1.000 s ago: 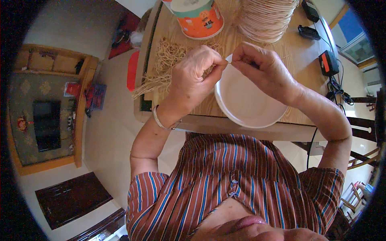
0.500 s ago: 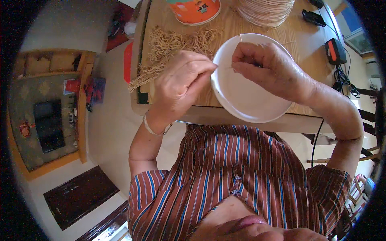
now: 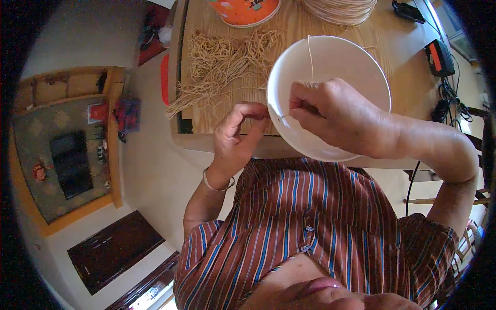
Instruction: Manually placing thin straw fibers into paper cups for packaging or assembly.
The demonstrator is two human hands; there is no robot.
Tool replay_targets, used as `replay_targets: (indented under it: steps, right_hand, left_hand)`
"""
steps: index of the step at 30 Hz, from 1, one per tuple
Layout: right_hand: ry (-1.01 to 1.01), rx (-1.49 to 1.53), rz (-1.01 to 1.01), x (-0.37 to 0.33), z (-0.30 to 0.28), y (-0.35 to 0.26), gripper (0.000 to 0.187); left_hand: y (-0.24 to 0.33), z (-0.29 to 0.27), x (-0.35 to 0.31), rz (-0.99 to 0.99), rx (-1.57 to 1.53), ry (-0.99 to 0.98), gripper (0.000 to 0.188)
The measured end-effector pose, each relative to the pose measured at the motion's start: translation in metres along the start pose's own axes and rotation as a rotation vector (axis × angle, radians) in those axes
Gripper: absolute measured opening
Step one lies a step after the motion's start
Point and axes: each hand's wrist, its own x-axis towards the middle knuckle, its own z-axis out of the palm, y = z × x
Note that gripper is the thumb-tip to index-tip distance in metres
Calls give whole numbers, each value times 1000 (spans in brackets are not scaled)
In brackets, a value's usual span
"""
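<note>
A pale string [image 3: 311,59] comes over the far rim of a deep white tub [image 3: 385,82] and runs down into my right hand [image 3: 346,113], which is over the tub with thumb and fingers pinched on it. A short thin piece of the string stretches from these fingertips toward the left. At the tub's left rim, my left hand [image 3: 237,132] has its thumb and forefinger pinched together around that end; the tips are partly in shadow. A bracelet [image 3: 209,181] circles my left wrist. Beyond the left hand lies a loose heap of tan strings [image 3: 222,62] on the wooden table [image 3: 408,67].
An orange round container [image 3: 248,11] and a large coil of pale cord [image 3: 343,10] stand at the back. To the right are a black-and-orange box [image 3: 438,58], tangled black cables [image 3: 449,98] and a black object [image 3: 408,11]. A red object [image 3: 165,80] shows past the table's left edge.
Both hands have come lower and nearer to me, the left one turning so its thumb and fingers show. More of the string is visible between the far rim and my right hand.
</note>
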Motion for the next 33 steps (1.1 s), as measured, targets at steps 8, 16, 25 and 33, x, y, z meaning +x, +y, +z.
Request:
replay_targets:
  steps: [8,16,25,33]
  right_hand:
    - [-59,13,51,2,0,-1,19]
    - [-80,41,61,3,1,-1,19]
    - [-91,53,67,3,1,-2,20]
    - [-90,50,71,4,3,-3,21]
  left_hand:
    - [-1,7,-4,-18,-123,-14,21]
    - [-3,7,-5,20,-110,-32,20]
    - [-8,11,-6,16,-129,-21,20]
    - [-9,11,-4,77,-108,-24,20]
